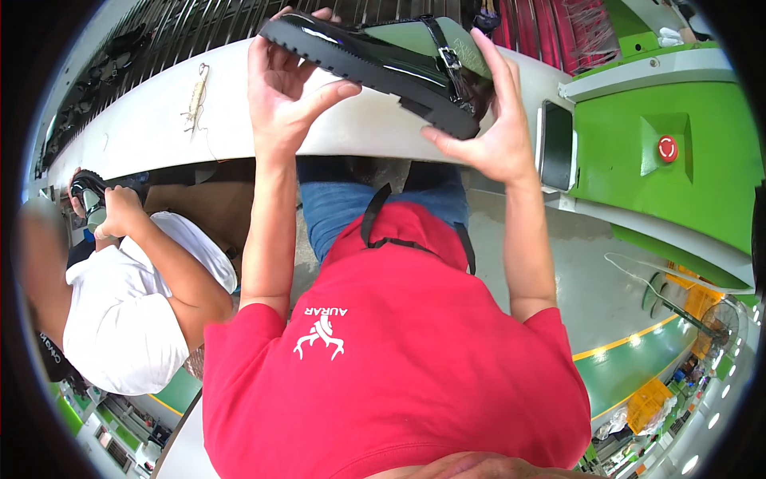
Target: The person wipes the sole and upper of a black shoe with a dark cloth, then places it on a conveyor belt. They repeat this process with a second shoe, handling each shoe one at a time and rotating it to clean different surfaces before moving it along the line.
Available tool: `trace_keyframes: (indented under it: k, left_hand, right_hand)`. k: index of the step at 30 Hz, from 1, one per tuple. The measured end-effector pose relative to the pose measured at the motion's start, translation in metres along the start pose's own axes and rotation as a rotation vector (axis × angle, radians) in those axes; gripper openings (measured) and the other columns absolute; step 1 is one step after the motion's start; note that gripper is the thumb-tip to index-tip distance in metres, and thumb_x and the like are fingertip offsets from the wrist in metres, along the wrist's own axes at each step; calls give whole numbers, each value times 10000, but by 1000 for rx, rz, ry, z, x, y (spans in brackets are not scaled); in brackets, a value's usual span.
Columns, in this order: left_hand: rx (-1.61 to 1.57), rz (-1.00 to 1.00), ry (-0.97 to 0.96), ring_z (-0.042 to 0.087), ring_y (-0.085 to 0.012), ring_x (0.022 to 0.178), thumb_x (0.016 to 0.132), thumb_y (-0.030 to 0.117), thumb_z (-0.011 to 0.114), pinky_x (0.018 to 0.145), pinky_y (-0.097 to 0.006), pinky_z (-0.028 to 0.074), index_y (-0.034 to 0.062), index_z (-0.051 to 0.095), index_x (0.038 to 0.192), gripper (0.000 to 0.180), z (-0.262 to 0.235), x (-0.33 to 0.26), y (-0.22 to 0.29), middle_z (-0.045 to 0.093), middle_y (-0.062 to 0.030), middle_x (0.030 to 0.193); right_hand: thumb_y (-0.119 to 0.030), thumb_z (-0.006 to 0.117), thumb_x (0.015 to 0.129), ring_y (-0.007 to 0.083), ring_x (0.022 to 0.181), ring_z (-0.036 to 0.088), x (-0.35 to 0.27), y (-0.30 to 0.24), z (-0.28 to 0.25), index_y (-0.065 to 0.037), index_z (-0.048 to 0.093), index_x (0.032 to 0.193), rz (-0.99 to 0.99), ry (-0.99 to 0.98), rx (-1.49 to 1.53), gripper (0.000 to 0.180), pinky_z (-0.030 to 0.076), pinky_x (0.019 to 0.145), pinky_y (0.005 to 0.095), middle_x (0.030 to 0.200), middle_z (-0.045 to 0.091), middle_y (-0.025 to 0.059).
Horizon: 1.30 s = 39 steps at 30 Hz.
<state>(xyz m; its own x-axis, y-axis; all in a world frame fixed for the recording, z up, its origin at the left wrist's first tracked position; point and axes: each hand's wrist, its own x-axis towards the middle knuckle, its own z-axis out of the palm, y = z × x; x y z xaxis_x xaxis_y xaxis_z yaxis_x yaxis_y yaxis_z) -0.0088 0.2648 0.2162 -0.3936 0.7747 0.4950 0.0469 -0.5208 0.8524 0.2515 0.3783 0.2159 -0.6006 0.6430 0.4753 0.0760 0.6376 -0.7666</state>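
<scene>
A glossy black buckled shoe (pixel 375 60) with a thick ridged sole and a green insole is held up over the white bench (pixel 351 128), tilted on its side with the sole edge toward me. My left hand (pixel 291 88) grips the toe end, thumb along the sole and fingers behind the upper. Around the heel end, near the silver buckle (pixel 449 57), my right hand (pixel 499 120) is closed with its thumb under the sole. Parts of the fingers of both hands are hidden behind the shoe.
A co-worker in a white shirt (pixel 132 303) at the left holds another black shoe (pixel 89 191). White string (pixel 196 96) lies on the bench. Metal rollers (pixel 215 28) run behind it. To the right stands a green machine (pixel 622 160) with a red button (pixel 667 148).
</scene>
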Motion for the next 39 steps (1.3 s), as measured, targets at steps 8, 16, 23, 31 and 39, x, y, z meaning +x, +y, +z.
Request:
trace_keyframes:
  k: [8,16,23,31,39]
  left_hand:
    - [838,104,-128,549,-343,1425,651,352,1040,1196,-453,462,98,655,1441,915,-12,-21,-45,548,-164,1537]
    - [831,68,-128,579,-356,1312,568,376,1069,1108,-446,496,46,640,1318,924,-3,-11,-50,536,-211,1422]
    - [861,60,-125,590,-371,1295,550,380,1073,1113,-463,487,47,655,1276,902,0,-8,-45,568,-207,1382]
    - [839,100,-178,581,-350,1363,600,379,1059,1140,-450,494,70,701,1302,847,-13,-5,-56,591,-167,1438]
    - [684,49,-112,584,-323,1384,605,368,1058,1146,-443,510,87,711,1314,838,-6,-19,-48,618,-127,1399]
  right_hand:
    - [-271,1015,615,378,1336,576,-11,30,7,-130,433,1654,21,-77,-335,1199,522,1129,460,1477,490,167]
    - [-467,1070,549,465,1418,485,-15,32,11,11,382,1644,1,-34,-310,1379,429,1182,521,1514,439,267]
    - [-514,1057,567,443,1338,556,-16,34,14,25,456,1602,-6,30,-326,1312,469,1138,512,1438,524,252]
    - [-463,1044,633,345,1296,601,-20,47,21,-56,521,1602,-76,75,-249,1174,527,1089,437,1438,539,184]
    - [-568,1029,600,377,1351,519,-25,53,23,-26,492,1595,-117,73,-291,1254,475,1119,483,1445,487,202]
